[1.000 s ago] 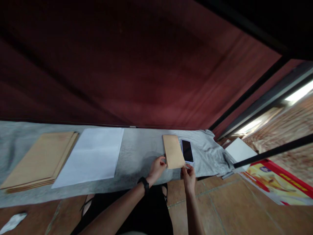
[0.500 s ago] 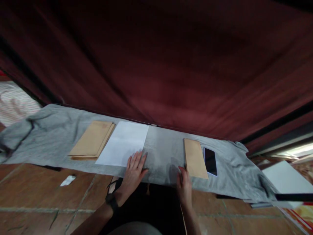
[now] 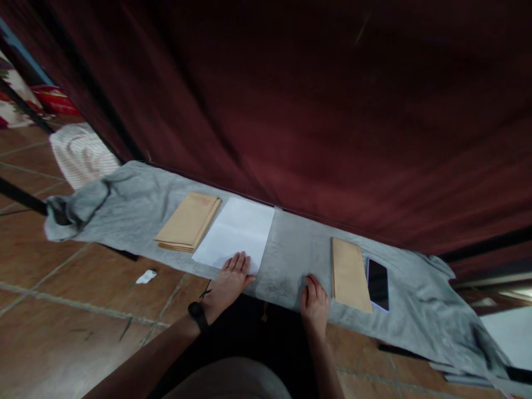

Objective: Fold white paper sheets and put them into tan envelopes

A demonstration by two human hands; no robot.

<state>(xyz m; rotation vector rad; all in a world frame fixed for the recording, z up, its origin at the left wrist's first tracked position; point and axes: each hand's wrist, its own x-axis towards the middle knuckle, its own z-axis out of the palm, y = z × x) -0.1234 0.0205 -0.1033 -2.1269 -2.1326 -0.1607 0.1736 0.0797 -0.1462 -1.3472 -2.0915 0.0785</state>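
My left hand (image 3: 235, 277) lies flat on the lower right part of a stack of white paper (image 3: 239, 227), its fingers stretched out. A dark watch is on that wrist. My right hand (image 3: 315, 299) rests on the grey cloth (image 3: 297, 244) with its fingers loosely bent and nothing visible in them. Just to its right, a small gap away, is a brown paper envelope (image 3: 351, 274). Left of the white paper sits a pile of several brown paper envelopes (image 3: 189, 221).
A phone (image 3: 378, 284) lies right of the single envelope. Behind the cloth-covered surface hangs a dark red curtain (image 3: 266, 127). A striped cloth (image 3: 83, 155) is at the far left, and a white scrap (image 3: 146, 276) lies on the tiled floor (image 3: 83, 327).
My right hand has moved left, away from the envelope's edge. My left hand stays on the white paper, slightly further onto it. The view has shifted and tilted, showing more at the left.
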